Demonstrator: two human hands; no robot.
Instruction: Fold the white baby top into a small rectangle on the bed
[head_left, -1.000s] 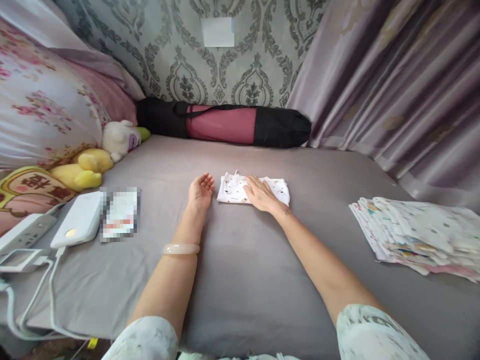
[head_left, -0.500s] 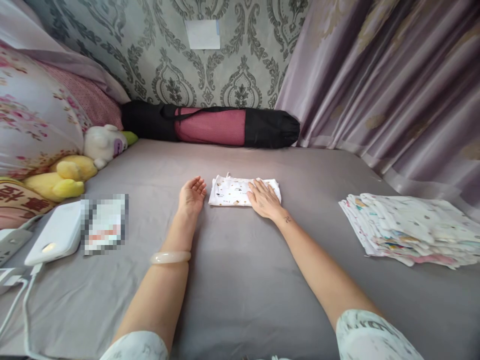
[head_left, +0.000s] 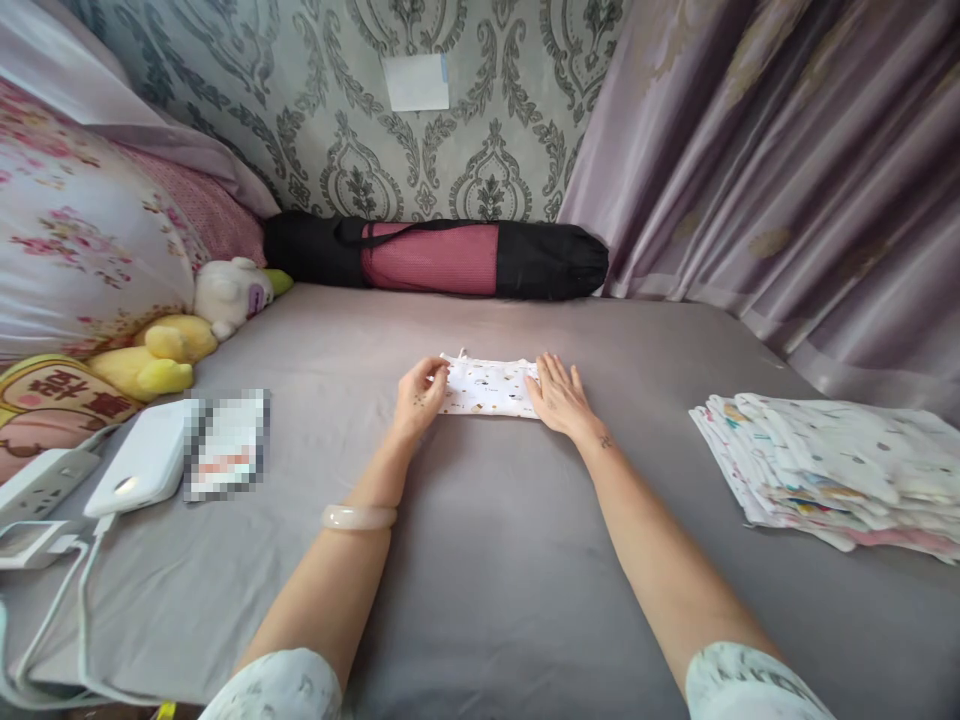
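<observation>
A small folded white cloth with tiny prints (head_left: 489, 387) lies flat on the grey bed sheet (head_left: 480, 560) in the middle of the view. My left hand (head_left: 420, 394) is at its left end, fingers curled and pinching that edge. My right hand (head_left: 559, 394) lies flat on its right end with the fingers spread. A pale bangle sits on my left wrist.
A stack of similar printed cloths (head_left: 832, 468) lies at the right. A rolled mat in a black bag (head_left: 439, 256) rests against the wall. Plush toys (head_left: 187, 330), a white power bank (head_left: 142, 458), a power strip (head_left: 37, 480) and cables sit at the left. Curtains hang right.
My left hand has moved from lying palm-up beside the cloth to pinching its left edge. My right hand has slid from the cloth's middle to its right end.
</observation>
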